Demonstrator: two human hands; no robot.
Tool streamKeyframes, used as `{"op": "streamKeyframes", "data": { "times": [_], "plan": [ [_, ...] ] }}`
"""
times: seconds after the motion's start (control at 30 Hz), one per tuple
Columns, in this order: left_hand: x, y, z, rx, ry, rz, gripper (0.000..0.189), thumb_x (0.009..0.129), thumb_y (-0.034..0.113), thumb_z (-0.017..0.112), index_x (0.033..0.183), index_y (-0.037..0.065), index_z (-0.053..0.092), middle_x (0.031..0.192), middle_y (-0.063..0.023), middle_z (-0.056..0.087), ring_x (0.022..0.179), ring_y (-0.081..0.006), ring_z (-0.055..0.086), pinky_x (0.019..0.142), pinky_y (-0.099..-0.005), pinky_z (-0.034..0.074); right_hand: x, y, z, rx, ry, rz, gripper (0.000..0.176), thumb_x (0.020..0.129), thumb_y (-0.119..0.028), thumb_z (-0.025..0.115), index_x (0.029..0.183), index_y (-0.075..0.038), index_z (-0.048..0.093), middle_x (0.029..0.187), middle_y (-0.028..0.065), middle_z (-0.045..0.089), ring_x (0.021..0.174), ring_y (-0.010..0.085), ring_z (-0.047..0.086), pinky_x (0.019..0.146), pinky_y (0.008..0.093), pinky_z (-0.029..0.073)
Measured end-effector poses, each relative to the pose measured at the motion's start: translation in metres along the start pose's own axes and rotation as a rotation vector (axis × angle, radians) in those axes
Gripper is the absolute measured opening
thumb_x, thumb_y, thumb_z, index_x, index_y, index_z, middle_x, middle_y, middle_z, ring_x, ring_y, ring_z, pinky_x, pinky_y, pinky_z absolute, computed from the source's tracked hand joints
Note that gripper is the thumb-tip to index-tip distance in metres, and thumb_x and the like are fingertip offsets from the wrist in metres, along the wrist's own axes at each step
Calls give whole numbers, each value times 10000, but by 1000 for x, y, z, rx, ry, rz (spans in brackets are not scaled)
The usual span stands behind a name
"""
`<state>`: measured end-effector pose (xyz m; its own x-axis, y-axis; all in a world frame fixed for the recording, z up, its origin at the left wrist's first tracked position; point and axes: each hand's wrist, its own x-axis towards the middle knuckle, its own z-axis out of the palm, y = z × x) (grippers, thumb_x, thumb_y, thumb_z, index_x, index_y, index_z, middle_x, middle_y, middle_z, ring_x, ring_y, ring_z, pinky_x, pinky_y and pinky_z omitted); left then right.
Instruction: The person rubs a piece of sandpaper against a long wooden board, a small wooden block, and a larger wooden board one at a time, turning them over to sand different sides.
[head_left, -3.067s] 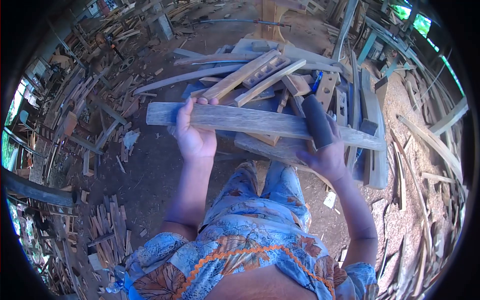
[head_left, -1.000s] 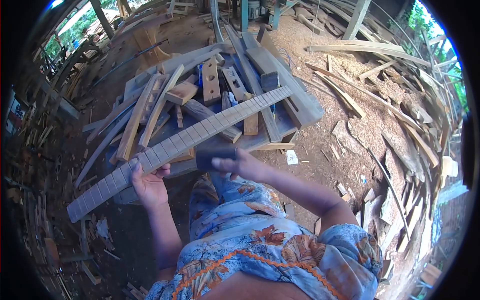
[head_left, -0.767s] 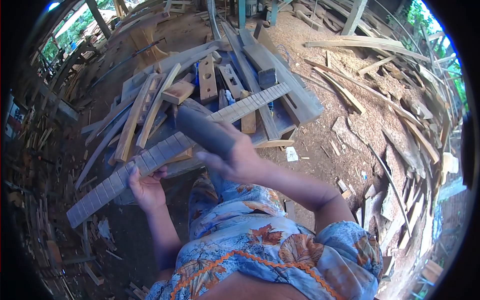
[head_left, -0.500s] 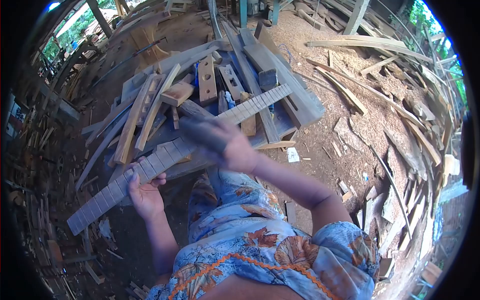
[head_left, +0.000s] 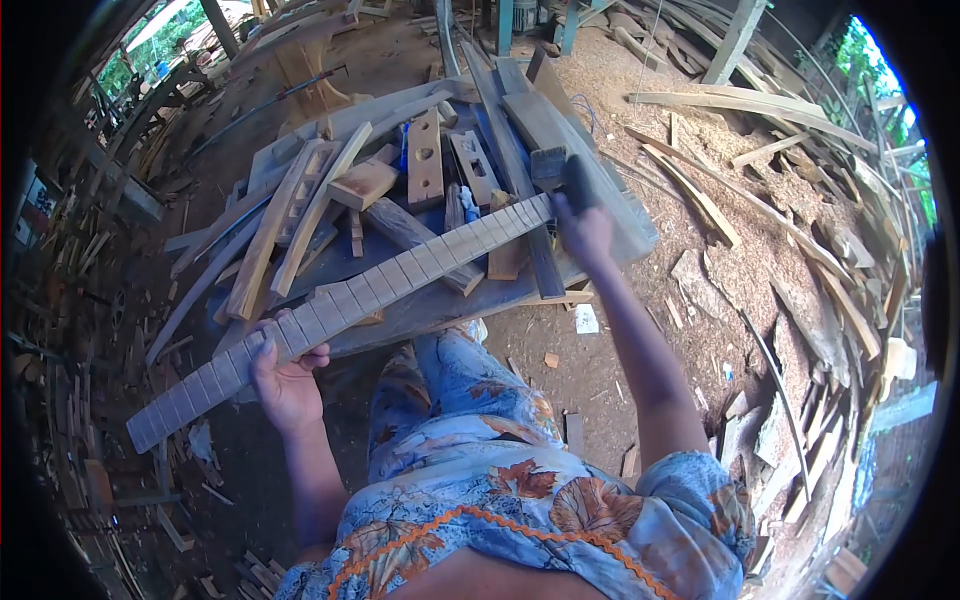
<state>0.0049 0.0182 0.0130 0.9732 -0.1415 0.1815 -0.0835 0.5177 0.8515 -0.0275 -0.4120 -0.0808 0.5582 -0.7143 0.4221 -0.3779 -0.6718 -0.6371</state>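
A long wooden strip [head_left: 375,290] with evenly spaced cross lines slants from the lower left up to the right, above the workbench. My left hand [head_left: 288,380] grips it near its lower left part, thumb on top and fingers underneath. At the strip's upper right end, my right hand [head_left: 590,235] is closed on a dark block [head_left: 580,183], slightly blurred. Whether the block touches the strip there cannot be made out.
The bench [head_left: 400,325] bears many wood pieces, among them a board with holes [head_left: 425,160], a short block [head_left: 362,184] and long planks [head_left: 495,130]. Scrap wood and shavings [head_left: 690,140] cover the ground to the right.
My right hand has moved up and right with the dark block, from the strip's middle to its far end. My left hand keeps its hold on the strip.
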Motion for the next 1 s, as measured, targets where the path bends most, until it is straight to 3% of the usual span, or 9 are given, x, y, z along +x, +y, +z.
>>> {"op": "streamKeyframes", "data": {
  "times": [0.1, 0.33, 0.43, 0.5, 0.6, 0.67, 0.83, 0.9, 1.0],
  "plan": [
    [2, -1, -1, -13, 13, -8, 337, 892, 273, 506, 1165, 78, 488, 1145, -129, 590, 708, -242, 666, 542, -295, 551, -47, -109, -27, 343, -138, -471, 628, 765, -180, 677, 1331, -23, 456, 961, 177, 641, 855, 357, 615, 773, 417, 485],
    [-3, -4, -3, -32, 109, -24, 333, 888, 260, 510, 1164, 75, 486, 1160, -133, 587, 711, -243, 666, 535, -294, 545, -124, -211, -45, 644, -407, -1056, 635, 754, -213, 665, 1350, -107, 475, 1224, 139, 571, 1165, 345, 515, 986, 450, 413],
    [-2, -1, -5, -13, 60, -29, 332, 883, 248, 516, 1162, 72, 487, 1160, -135, 587, 712, -246, 666, 535, -295, 545, -97, -180, -41, 636, -467, -997, 579, 770, -218, 658, 1312, -76, 511, 1258, 149, 557, 1198, 337, 496, 1019, 445, 379],
    [0, -1, -6, -23, 30, -43, 332, 879, 240, 522, 1161, 68, 487, 1157, -135, 588, 713, -248, 665, 538, -298, 546, -70, -136, -25, 587, -247, -871, 555, 771, -164, 637, 1297, -47, 505, 1118, 142, 614, 1038, 344, 567, 884, 431, 456],
    [2, -4, -9, -31, 31, -37, 327, 877, 234, 522, 1157, 68, 491, 1155, -133, 589, 710, -246, 663, 540, -299, 544, -28, -51, -19, 463, -167, -399, 485, 832, -237, 637, 1252, -13, 542, 1064, 171, 633, 981, 280, 623, 832, 400, 485],
    [2, -5, -9, -39, 42, -47, 324, 876, 234, 521, 1154, 69, 494, 1156, -131, 588, 705, -243, 661, 541, -299, 541, 1, -3, -26, 285, -254, 178, 484, 836, -335, 652, 1168, 12, 590, 1035, 225, 636, 949, 287, 638, 810, 388, 491],
    [-1, -1, -4, -15, 52, -26, 323, 876, 238, 521, 1151, 71, 501, 1154, -125, 588, 696, -235, 654, 541, -297, 530, 18, 34, -9, 33, -94, 183, 387, 870, -218, 618, 1227, -76, 569, 1052, 127, 675, 958, 243, 647, 825, 341, 482],
    [-1, -2, -5, -17, 51, -43, 326, 875, 242, 520, 1154, 74, 500, 1160, -122, 585, 695, -232, 651, 542, -296, 526, -1, 11, 1, 139, -36, 36, 492, 827, -361, 638, 1168, -9, 591, 957, 198, 659, 889, 344, 650, 770, 417, 501],
    [0, -2, -4, -22, 67, -51, 331, 875, 241, 520, 1160, 74, 499, 1162, -115, 583, 699, -232, 651, 541, -290, 525, -49, -92, -26, 403, -125, -396, 527, 780, -143, 663, 1287, -106, 524, 966, 144, 663, 846, 317, 648, 779, 411, 501]
  ]
}}
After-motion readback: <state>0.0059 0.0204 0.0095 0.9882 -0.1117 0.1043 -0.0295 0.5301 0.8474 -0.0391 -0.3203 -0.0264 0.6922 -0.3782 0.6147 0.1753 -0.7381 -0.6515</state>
